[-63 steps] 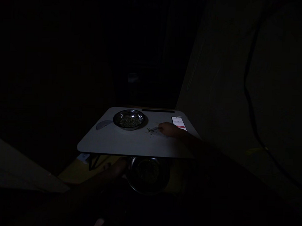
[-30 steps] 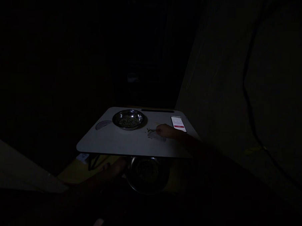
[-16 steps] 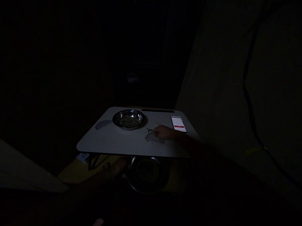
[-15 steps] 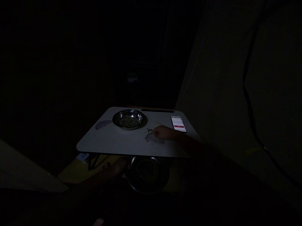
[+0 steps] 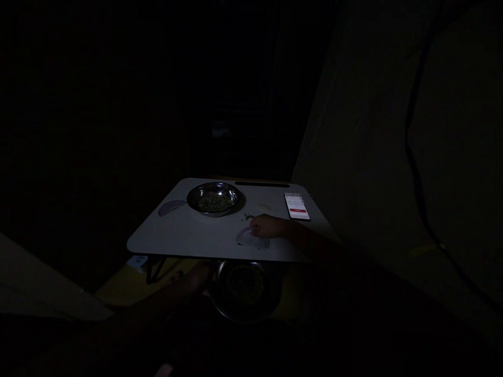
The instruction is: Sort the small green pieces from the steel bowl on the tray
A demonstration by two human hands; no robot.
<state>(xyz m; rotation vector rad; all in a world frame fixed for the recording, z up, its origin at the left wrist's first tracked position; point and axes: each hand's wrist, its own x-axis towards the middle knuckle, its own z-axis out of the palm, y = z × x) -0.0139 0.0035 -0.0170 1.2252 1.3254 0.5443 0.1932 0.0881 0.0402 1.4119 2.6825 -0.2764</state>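
The scene is very dark. A small white table point(image 5: 191, 238) is lit in the middle. My right hand point(image 5: 267, 226) lies on it, fingers closed on a small clear piece point(image 5: 251, 239) that I cannot name, just below a few green bits point(image 5: 248, 215). A steel bowl point(image 5: 214, 198) with green bits stands at the table's back. My left hand point(image 5: 196, 278) is below the table's front edge, gripping the rim of a second steel bowl point(image 5: 246, 288) that also has green bits in it.
A lit phone point(image 5: 297, 206) lies at the table's back right corner. A grey oval mark point(image 5: 172, 208) shows left of the bowl. A wall with a dark cable point(image 5: 418, 190) rises on the right. Yellow cloth point(image 5: 126, 286) lies below the table.
My right hand has slid toward me and a little left across the table, dragging the clear piece away from the green bits. My left hand and both bowls have stayed put.
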